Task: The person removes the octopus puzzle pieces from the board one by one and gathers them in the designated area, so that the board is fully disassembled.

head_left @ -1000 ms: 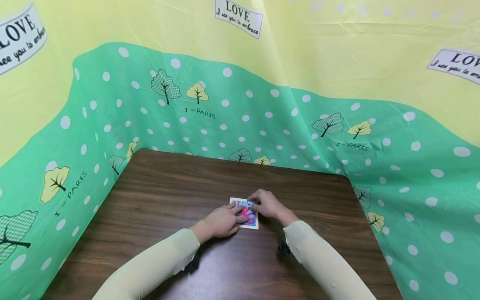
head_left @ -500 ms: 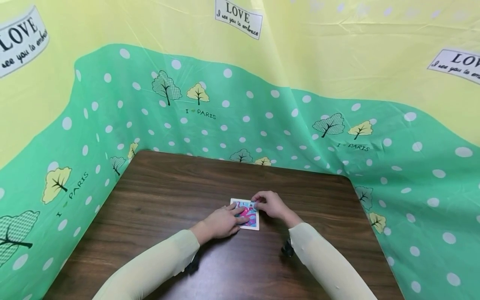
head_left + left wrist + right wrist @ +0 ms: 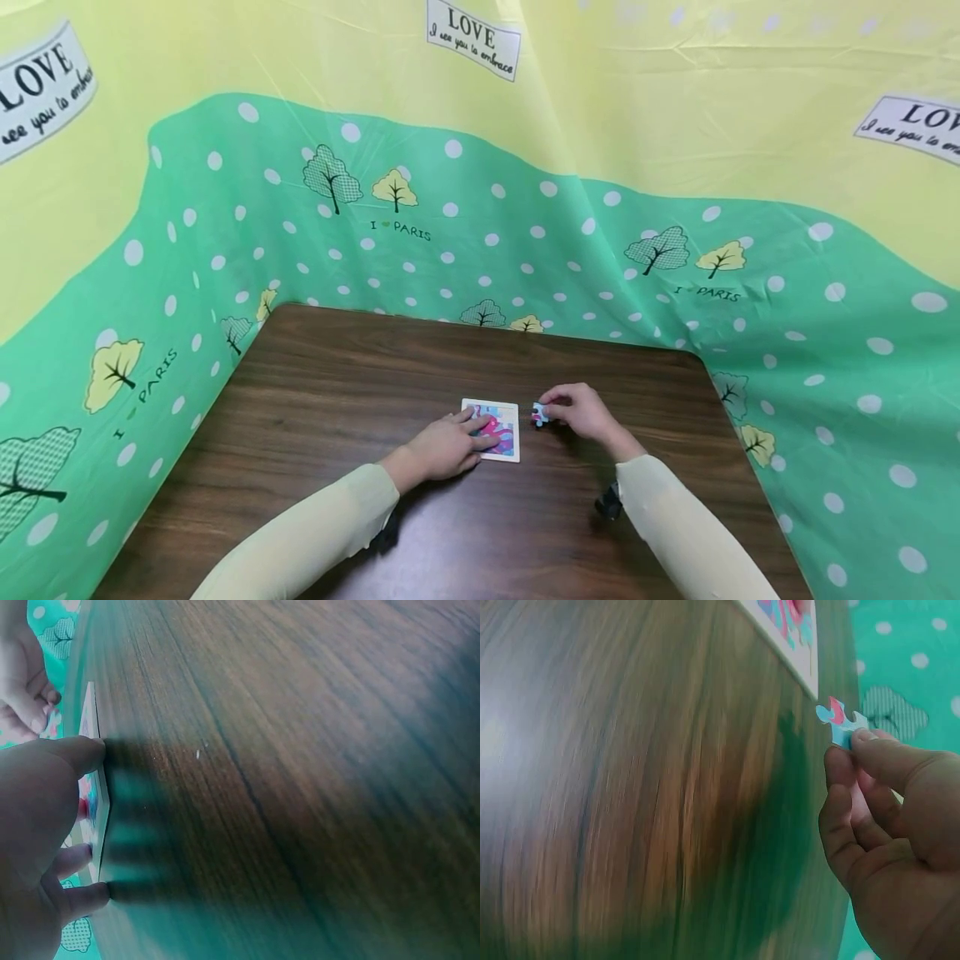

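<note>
A small jigsaw puzzle (image 3: 507, 442) in pink, blue and purple, set in a white-rimmed frame, lies flat on the table. My left hand (image 3: 446, 446) rests on it from the left with fingers spread. In the left wrist view, fingertips of that hand (image 3: 37, 817) press along the puzzle's edge (image 3: 103, 802). To the right of the frame, my right hand (image 3: 583, 410) pinches one blue and pink puzzle piece (image 3: 840, 724) between thumb and fingers, held up over the wood. The frame's upper right corner shows a pale, bare patch (image 3: 508, 411).
A brown wood-grain table (image 3: 360, 367) with rounded corners lies under both hands. Behind and beside it hangs a green and yellow cloth (image 3: 480, 225) printed with dots and trees. Dark wrist devices show under both sleeves (image 3: 315, 525).
The right hand has lifted a piece out of the puzzle's upper right corner and moved right with it, away from the frame. The left hand stays on the puzzle.
</note>
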A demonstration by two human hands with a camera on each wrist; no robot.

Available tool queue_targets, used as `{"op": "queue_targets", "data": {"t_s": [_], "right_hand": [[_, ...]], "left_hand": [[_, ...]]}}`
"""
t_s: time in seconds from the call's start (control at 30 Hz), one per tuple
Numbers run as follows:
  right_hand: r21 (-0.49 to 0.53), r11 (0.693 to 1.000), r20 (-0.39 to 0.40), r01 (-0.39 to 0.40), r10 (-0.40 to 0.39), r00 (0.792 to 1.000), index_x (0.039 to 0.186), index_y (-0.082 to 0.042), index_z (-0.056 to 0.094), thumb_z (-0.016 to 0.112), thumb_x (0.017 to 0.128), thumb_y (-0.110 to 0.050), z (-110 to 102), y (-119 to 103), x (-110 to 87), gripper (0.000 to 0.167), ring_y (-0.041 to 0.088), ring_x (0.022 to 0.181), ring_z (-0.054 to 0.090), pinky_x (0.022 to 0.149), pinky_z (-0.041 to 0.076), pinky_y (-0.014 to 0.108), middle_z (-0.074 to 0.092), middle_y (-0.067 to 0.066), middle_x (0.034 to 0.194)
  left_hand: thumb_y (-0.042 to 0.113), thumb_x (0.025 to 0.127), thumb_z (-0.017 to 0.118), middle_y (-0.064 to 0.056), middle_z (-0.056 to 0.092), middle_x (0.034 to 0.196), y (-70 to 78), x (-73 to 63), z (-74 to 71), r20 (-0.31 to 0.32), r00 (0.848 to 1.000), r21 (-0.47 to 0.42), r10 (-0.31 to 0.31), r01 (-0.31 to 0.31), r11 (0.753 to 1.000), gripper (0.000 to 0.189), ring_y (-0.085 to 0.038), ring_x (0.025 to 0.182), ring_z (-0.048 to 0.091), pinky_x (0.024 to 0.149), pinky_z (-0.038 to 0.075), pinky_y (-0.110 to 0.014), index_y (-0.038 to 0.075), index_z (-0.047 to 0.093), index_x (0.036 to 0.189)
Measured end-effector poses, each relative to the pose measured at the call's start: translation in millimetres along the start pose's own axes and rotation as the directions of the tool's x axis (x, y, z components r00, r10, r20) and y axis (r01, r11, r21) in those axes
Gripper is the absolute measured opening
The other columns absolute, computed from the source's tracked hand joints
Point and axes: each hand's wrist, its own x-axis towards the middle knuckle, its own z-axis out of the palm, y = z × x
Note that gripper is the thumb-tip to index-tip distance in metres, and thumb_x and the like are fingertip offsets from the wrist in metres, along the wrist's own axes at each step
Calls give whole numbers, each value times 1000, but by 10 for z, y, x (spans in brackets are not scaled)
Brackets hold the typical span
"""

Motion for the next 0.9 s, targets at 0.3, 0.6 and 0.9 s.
{"op": "queue_targets", "data": {"t_s": [0.3,0.6,0.9], "right_hand": [[-20,999,-50,-47,46,998,109,-14,78,70,99,-15,-325,310,-196,13,20,87,67,73,58,35,74,8,109],[-97,989,-78,-116,108,991,109,-11,77,68,100,-15,-487,535,-310,14,21,84,61,68,52,33,71,12,110],[-179,978,-98,-104,88,991,106,-8,78,68,98,-11,-573,656,-344,13,25,95,65,80,55,43,74,13,110]], "left_hand": [[41,105,54,-4,41,164,10,-7,-8,-5,1000,3,3,-3,1000,51,-38,148,41,112,45,-52,38,45,155],[41,105,55,-4,41,163,23,-17,-37,-5,1000,17,10,-10,1000,51,-38,147,43,112,46,-50,37,46,155],[40,105,54,-4,42,163,8,-12,17,-25,1000,9,13,-13,1000,50,-38,148,41,111,47,-51,37,47,154]]}}
